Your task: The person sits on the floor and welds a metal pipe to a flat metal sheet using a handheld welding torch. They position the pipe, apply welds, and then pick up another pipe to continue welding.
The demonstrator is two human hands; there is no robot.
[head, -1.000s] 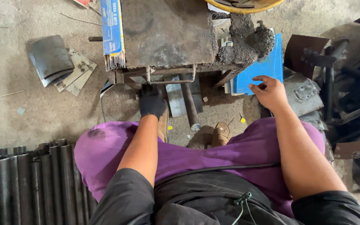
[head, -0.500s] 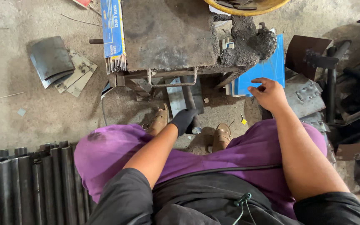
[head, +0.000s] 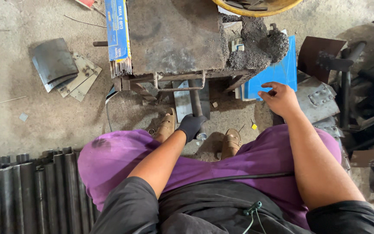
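Two hands | gloved left hand [head: 192, 125] grips one pipe [head: 195, 102] | bare right hand [head: 281, 99] — open, empty

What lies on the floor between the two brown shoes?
In the head view, the gloved left hand grips a dark metal pipe between the brown shoes.

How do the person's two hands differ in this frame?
The left hand wears a black glove; the right hand is bare. The left reaches down between the feet and grips a dark metal bar; the right hovers over a blue sheet, fingers spread, holding nothing. Both stretch forward from short sleeves.
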